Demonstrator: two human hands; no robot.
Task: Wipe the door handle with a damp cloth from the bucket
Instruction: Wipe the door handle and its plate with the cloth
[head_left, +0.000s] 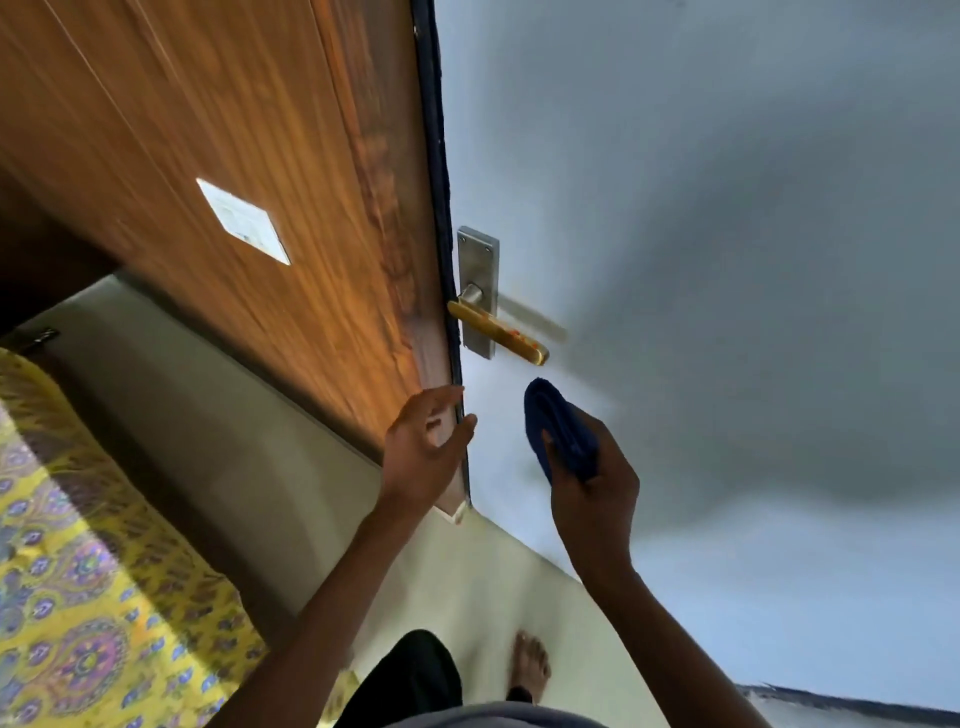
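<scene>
Gripping a folded blue cloth (558, 434), the right hand (592, 493) hovers just below the door handle (501, 332). Left hand (423, 447) spread wide, empty, by the door edge (449, 260).

Home bedroom: patterned bedspread (78, 597), door (727, 260).

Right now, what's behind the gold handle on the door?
Behind the gold handle sits a grey metal plate screwed to the pale door. The handle hides part of the plate. The right hand holds the blue cloth below it.

Cloth (558, 428) below handle (498, 332); door edge (447, 291) left of both
</scene>
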